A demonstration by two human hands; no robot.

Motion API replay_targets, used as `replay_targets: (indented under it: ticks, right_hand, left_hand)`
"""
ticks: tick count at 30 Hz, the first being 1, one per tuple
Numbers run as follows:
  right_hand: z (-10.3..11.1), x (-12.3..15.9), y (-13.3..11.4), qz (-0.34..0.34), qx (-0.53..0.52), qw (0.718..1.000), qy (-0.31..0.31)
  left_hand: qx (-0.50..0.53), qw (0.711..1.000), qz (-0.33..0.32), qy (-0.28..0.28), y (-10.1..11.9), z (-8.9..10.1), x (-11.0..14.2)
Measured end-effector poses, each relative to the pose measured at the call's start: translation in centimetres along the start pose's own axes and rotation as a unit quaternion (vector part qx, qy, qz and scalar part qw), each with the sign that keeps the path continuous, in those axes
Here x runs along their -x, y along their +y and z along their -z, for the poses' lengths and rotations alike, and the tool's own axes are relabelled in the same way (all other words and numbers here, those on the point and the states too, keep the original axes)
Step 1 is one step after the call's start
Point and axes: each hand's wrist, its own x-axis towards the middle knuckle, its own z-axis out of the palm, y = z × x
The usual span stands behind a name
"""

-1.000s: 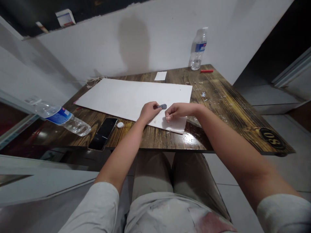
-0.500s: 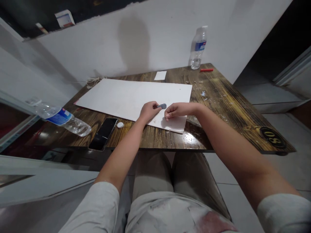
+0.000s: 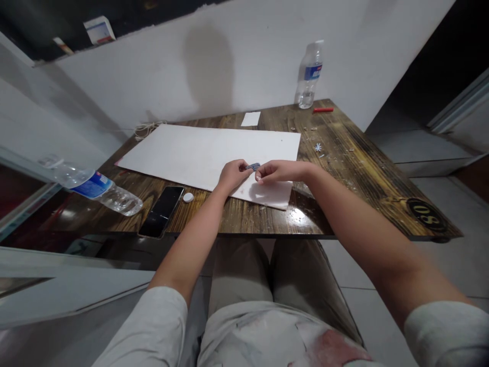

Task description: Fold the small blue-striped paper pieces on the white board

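Between the thumb and fingers of my left hand (image 3: 233,174) is a small grey-blue striped piece (image 3: 252,166), held just over the white board (image 3: 191,148). Its exact kind is too small to make out. My right hand (image 3: 275,171) is bent at the wrist, its fingers curled and pinched right beside the piece's right end. Whether those fingertips touch the piece or hold anything tiny, I cannot tell. The board lies flat on the dark wooden table (image 3: 367,188), under both hands.
A phone (image 3: 162,210), a white bottle cap (image 3: 188,197) and a lying water bottle (image 3: 95,184) are at the left. An upright bottle (image 3: 310,76), red stick (image 3: 323,109) and white paper (image 3: 250,119) sit at the back. A small white star-shaped piece (image 3: 318,147) lies among scraps at the right.
My right hand has moved slightly left and up, closer to the striped piece, and now covers part of its right end. The left hand stays in place with the piece.
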Motion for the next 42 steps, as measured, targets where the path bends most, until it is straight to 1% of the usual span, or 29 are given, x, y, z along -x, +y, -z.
replay_targets:
  ticks: [4, 8, 10, 14, 17, 19, 22, 27, 31, 33, 39, 42]
  right_hand:
    - [-0.1, 0.1, -0.4, 0.023, -0.024, 0.999, 0.013]
    - [0.0, 0.0, 0.0, 0.056, -0.068, 0.996, 0.007]
    - [0.0, -0.1, 0.2, 0.065, -0.089, 0.994, 0.015]
    - [-0.1, -0.1, 0.3, 0.057, -0.116, 0.991, 0.018]
    - [-0.1, 0.0, 0.2, 0.044, -0.102, 0.994, 0.009]
    - [-0.1, 0.0, 0.3, 0.05, -0.096, 0.994, 0.006]
    - [-0.1, 0.0, 0.3, 0.072, -0.103, 0.992, 0.001]
    - [-0.2, -0.2, 0.4, 0.111, -0.142, 0.983, 0.03]
    - [0.0, -0.6, 0.9, 0.152, -0.182, 0.971, 0.02]
    - [0.0, -0.7, 1.0, 0.162, -0.192, 0.968, 0.02]
    - [0.1, -0.2, 0.5, 0.188, -0.186, 0.963, 0.049]
    - [0.2, -0.1, 0.4, 0.204, -0.176, 0.962, 0.053]
  left_hand:
    - [-0.003, 1.0, -0.008, 0.007, 0.0, 0.0, 0.0]
    - [0.001, 1.0, -0.013, 0.009, -0.2, -0.1, -0.1]
    - [0.005, 1.0, -0.012, 0.009, -0.3, -0.2, -0.1]
    - [0.007, 1.0, -0.007, 0.007, -0.4, -0.2, -0.1]
    - [0.002, 1.0, -0.006, 0.007, -0.3, -0.2, -0.1]
    - [-0.002, 1.0, -0.003, 0.006, -0.3, -0.2, -0.1]
    - [-0.005, 1.0, -0.003, 0.004, -0.3, -0.2, -0.1]
    - [0.002, 1.0, -0.005, 0.008, -0.3, -0.2, -0.1]
    - [0.004, 1.0, -0.003, 0.011, -0.2, -0.2, 0.0]
    - [0.004, 1.0, 0.002, 0.011, -0.1, -0.1, 0.0]
    - [0.012, 1.0, -0.001, 0.005, 0.0, -0.1, 0.1]
    - [0.003, 1.0, -0.001, 0.005, -0.1, -0.1, 0.1]
